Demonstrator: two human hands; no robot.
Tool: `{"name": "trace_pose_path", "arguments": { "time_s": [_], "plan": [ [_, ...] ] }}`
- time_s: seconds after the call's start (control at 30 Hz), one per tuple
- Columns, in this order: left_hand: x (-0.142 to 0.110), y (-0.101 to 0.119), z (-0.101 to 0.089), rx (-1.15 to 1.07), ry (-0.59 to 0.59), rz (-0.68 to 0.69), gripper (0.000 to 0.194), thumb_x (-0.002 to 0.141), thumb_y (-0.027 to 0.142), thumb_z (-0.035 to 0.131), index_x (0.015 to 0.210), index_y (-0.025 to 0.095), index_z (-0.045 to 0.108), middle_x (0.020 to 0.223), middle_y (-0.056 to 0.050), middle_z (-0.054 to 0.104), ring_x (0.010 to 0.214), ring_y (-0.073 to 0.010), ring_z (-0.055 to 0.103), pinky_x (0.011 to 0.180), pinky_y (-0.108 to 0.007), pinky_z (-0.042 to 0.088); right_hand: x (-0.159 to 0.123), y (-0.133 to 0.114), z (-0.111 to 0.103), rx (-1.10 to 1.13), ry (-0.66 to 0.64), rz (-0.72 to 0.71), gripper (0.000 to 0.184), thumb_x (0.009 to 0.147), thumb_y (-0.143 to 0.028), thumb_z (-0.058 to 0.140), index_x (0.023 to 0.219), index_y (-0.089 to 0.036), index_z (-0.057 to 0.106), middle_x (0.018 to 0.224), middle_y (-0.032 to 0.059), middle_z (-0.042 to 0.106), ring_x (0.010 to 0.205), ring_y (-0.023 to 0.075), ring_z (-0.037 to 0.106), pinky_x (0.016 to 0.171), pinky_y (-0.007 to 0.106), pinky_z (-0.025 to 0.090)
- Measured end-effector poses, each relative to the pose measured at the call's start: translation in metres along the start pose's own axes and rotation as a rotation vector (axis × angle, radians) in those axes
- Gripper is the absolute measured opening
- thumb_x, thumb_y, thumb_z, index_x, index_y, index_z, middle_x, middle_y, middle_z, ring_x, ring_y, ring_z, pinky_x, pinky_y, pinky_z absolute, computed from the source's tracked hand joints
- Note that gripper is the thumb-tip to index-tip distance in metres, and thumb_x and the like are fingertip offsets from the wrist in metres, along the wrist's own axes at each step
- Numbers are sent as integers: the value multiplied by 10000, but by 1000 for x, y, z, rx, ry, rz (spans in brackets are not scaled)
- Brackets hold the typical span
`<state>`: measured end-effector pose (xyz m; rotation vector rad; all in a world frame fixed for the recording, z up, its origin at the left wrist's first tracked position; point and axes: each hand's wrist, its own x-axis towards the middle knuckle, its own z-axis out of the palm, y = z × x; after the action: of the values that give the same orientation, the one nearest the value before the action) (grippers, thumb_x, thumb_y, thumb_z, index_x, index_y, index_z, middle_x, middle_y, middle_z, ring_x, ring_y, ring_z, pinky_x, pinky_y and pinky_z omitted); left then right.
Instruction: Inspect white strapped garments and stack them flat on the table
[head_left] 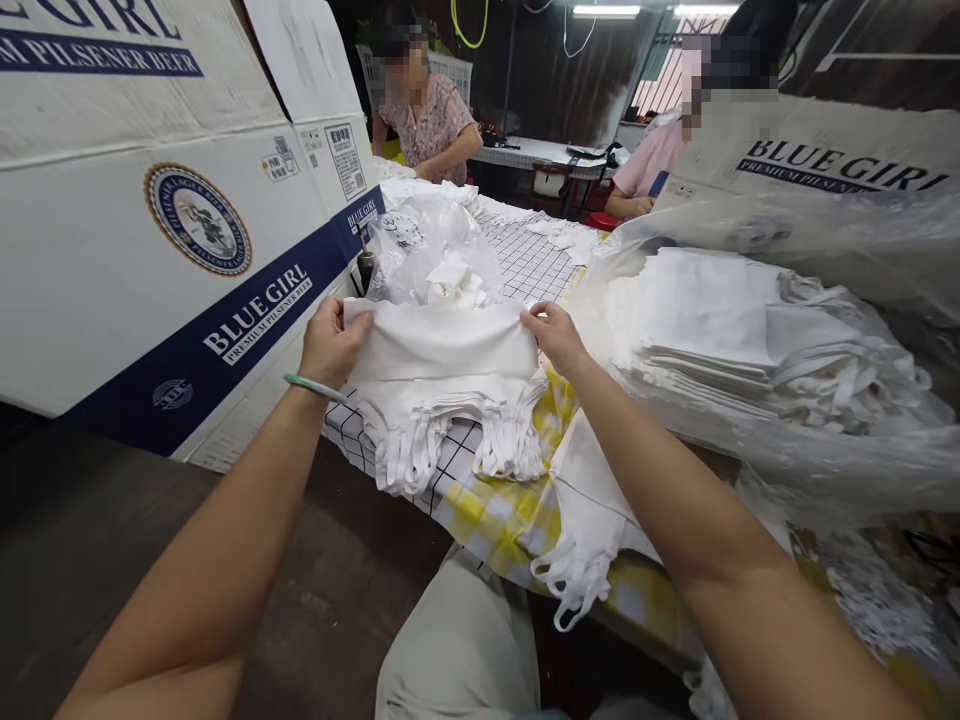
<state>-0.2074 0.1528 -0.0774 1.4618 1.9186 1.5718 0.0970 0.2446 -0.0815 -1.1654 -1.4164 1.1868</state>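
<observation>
A white strappy garment (442,345), perhaps a camisole, is stretched between my two hands over the table. My left hand (334,340) pinches its upper left corner, and my right hand (553,332) pinches the upper right one. Beneath it lies a stack of similar white garments (450,400), their thin straps hanging toward the table's near edge. More white garments with straps (589,480) lie to the right, partly under my right forearm. A green bangle circles my left wrist.
A tall Blue Girl beer carton (180,330) stands at left. To the right, an open plastic-lined carton (817,150) holds stacked white garments (705,310). A clear plastic bag (405,240) lies behind my hands on the checked tablecloth (536,260). Two people sit farther back.
</observation>
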Motion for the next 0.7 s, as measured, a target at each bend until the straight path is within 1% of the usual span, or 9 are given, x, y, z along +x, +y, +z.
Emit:
{"name": "trace_pose_path", "arguments": {
  "time_s": [0.1, 0.17, 0.23, 0.3, 0.4, 0.47, 0.53, 0.63, 0.7],
  "plan": [
    [-6, 17, -12, -259, -10, -20, 184, 746, 217, 638, 894, 142, 561, 740, 5, 610, 627, -100, 507, 565, -209, 423, -12, -18, -6, 112, -20, -137, 342, 674, -431, 712, 875, -200, 560, 660, -45, 593, 588, 96, 512, 553, 222, 413],
    [-10, 30, -21, -352, -12, 15, 134, 735, 193, 651, 840, 126, 599, 718, 7, 611, 614, -88, 504, 556, -197, 414, -21, -34, -10, 147, -2, -215, 371, 671, -467, 721, 877, -188, 588, 707, -27, 616, 652, 107, 555, 611, 238, 451],
    [-14, 45, -30, -444, -7, 74, 137, 725, 202, 682, 816, 115, 629, 719, 4, 619, 621, -82, 508, 571, -194, 423, -32, -54, -15, 158, 31, -288, 380, 694, -508, 706, 868, -193, 585, 709, -26, 609, 669, 112, 568, 617, 240, 461],
    [-18, 63, -39, -532, -17, 111, 182, 716, 237, 718, 829, 116, 640, 717, 5, 621, 620, -82, 514, 582, -202, 441, -46, -74, -23, 153, 71, -374, 393, 732, -550, 672, 897, -211, 558, 703, -31, 592, 666, 115, 575, 585, 231, 454],
    [-28, 97, -48, -604, -60, 138, 211, 708, 273, 747, 791, 129, 618, 648, 25, 575, 577, -70, 486, 560, -195, 442, -75, -104, -42, 107, 136, -557, 397, 798, -586, 600, 974, -240, 517, 777, -26, 585, 733, 119, 596, 577, 216, 444],
    [-39, 123, -50, -639, -107, 168, 219, 702, 272, 752, 748, 128, 593, 617, 32, 541, 558, -60, 466, 544, -180, 428, -102, -121, -60, 47, 183, -678, 382, 836, -590, 550, 1011, -254, 501, 849, -21, 582, 796, 118, 600, 596, 214, 443],
    [-56, 148, -49, -682, -169, 208, 222, 699, 266, 748, 767, 119, 596, 650, 20, 554, 600, -70, 508, 582, -190, 451, -135, -133, -81, -20, 238, -750, 354, 862, -578, 521, 1019, -263, 492, 879, -23, 577, 814, 113, 594, 604, 215, 435],
    [-89, 178, -39, -721, -274, 261, 229, 718, 256, 724, 846, 97, 619, 738, -2, 593, 791, -140, 614, 740, -287, 503, -193, -141, -117, -114, 331, -749, 312, 872, -549, 533, 988, -265, 483, 826, -34, 567, 752, 104, 573, 588, 217, 413],
    [-112, 188, -28, -734, -365, 269, 238, 733, 254, 709, 885, 89, 629, 770, -10, 609, 903, -190, 631, 811, -360, 502, -234, -138, -141, -153, 396, -707, 303, 856, -530, 572, 961, -260, 483, 768, -41, 550, 690, 98, 547, 572, 218, 399]
  ]
}}
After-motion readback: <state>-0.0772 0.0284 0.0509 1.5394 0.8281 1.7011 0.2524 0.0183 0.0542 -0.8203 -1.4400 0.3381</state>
